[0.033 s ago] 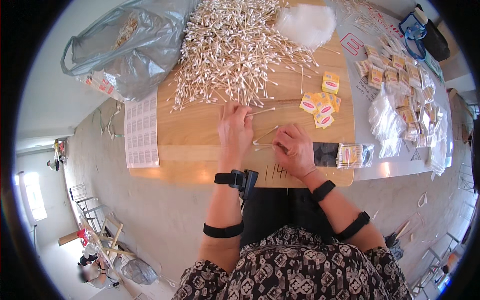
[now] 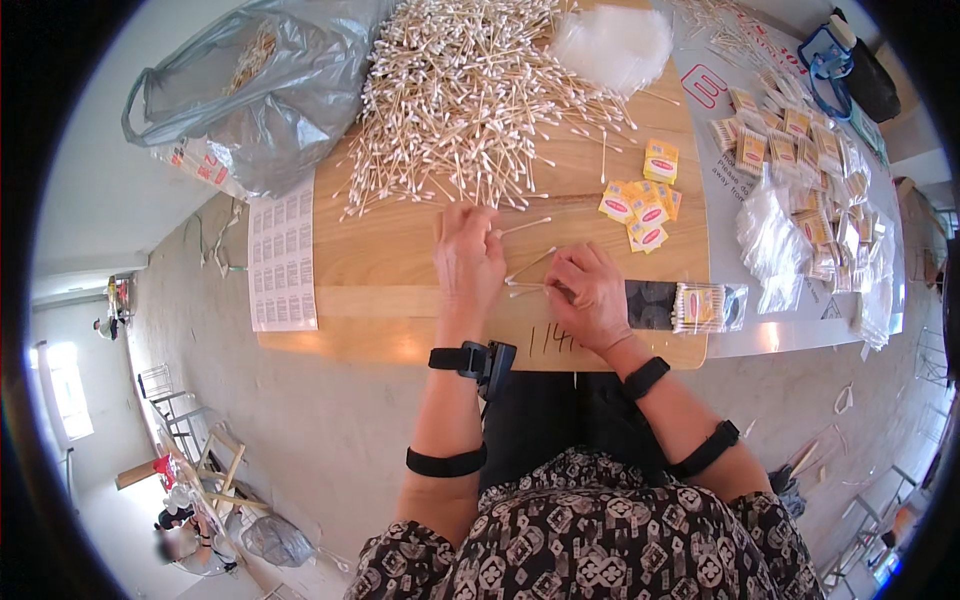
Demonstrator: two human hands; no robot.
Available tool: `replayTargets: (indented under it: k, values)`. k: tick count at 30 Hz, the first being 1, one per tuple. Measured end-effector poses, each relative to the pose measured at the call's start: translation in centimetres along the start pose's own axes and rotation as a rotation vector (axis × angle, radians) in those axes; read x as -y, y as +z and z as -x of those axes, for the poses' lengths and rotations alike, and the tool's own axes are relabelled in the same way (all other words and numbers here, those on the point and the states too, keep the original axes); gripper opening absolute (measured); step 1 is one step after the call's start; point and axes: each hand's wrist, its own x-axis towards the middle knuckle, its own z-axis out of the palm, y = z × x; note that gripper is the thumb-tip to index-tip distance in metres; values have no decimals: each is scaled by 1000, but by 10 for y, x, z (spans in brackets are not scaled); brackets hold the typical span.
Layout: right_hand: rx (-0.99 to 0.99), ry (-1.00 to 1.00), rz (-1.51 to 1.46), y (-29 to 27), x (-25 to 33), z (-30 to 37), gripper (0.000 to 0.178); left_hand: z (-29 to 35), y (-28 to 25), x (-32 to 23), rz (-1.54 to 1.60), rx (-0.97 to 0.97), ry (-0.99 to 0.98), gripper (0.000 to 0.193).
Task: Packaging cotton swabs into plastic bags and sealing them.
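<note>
A big heap of wooden-stick cotton swabs (image 2: pixel 470 90) covers the far part of the wooden table (image 2: pixel 390 250). My left hand (image 2: pixel 468 262) lies palm down on the board, its fingertips at the near edge of the heap, holding nothing. Beside it, my right hand (image 2: pixel 590 295) has its fingers closed on a few cotton swabs (image 2: pixel 528 285), whose ends stick out to the left. Two loose swabs lie between the hands. Small yellow packets (image 2: pixel 645 205) lie just beyond my right hand. A filled clear pack of swabs (image 2: pixel 705 307) sits to its right.
A grey plastic bag (image 2: pixel 260 90) slumps at the table's far left, with a white label sheet (image 2: pixel 282 262) on the left edge. A wad of clear bags (image 2: pixel 610 40) lies at the back. Many filled packs (image 2: pixel 800 140) and empty clear sleeves (image 2: pixel 770 240) cover the right side.
</note>
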Motion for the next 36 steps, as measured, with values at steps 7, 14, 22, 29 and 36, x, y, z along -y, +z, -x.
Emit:
replayTargets:
  k: [7, 14, 22, 29, 36]
  values:
    - [14, 32, -5, 1, -2, 1, 18, 5, 6, -1, -118, -60, -182, 27]
    - [-69, 138, -80, 0, 0, 4, 41, 24, 13, -9, -72, 22, -2, 18]
    - [-22, 127, -142, 0, -6, 7, 37, 42, 6, -11, -14, 47, 18, 21]
    - [-31, 97, -57, 2, -3, 2, 28, 39, 0, -8, 11, 179, 62, 18]
    - [13, 89, 21, 0, -1, 3, 20, 14, 9, -6, -104, -103, -204, 11]
